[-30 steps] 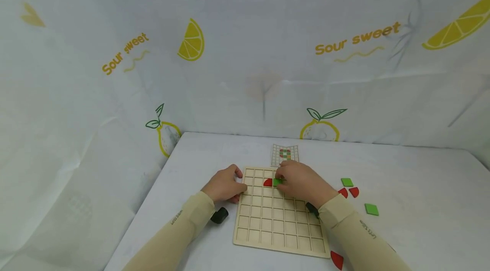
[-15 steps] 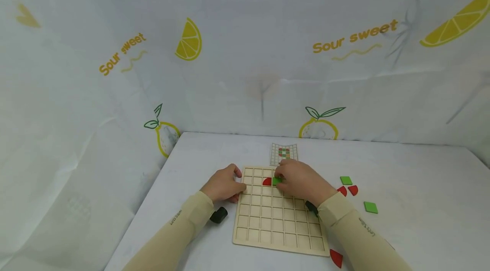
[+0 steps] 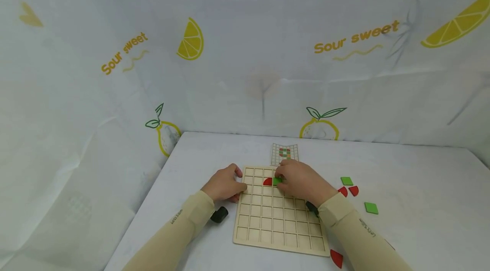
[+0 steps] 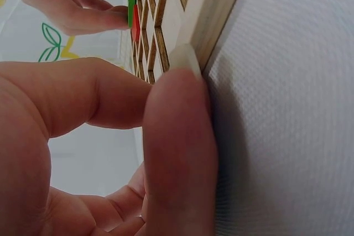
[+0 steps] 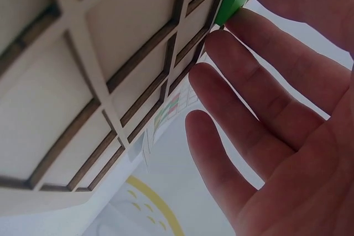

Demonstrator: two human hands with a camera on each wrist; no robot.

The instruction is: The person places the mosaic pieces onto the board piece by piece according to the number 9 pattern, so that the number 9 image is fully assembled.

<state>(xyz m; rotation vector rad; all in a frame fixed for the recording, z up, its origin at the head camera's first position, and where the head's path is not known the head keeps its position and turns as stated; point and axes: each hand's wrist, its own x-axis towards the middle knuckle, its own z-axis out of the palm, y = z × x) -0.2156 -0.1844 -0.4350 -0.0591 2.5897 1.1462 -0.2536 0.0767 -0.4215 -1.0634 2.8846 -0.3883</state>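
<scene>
Thumb and forefinger of the person's right hand (image 3: 301, 180) are pinched on a green square tile (image 3: 277, 181), the other fingers loosely spread and apart. From where I'm watching, the tile lies at the left end of that hand, right at the fingertips, over the wooden grid board (image 3: 278, 225). It is in the second row from the far edge, just to the right of a red quarter-circle piece (image 3: 268, 181). Whether it has dropped fully into its cell I can't tell; the fingers cover part of it.

Being square, the tile has no long axis and points nowhere in particular. I'd say what counts is how its sides meet the ridges, and what shows of them seems to run along the grid lines, lying about flat to the board. The red neighbour does have a direction: its curve faces far left, its square corner near right.

Clearly the right hand is the nearer one. Over at the board's left edge, the left hand (image 3: 226, 183) rests with thumb and forefinger apart, touching the rim and well away from the tile. Beyond the board's far edge lies a patterned card (image 3: 285, 152).
</scene>
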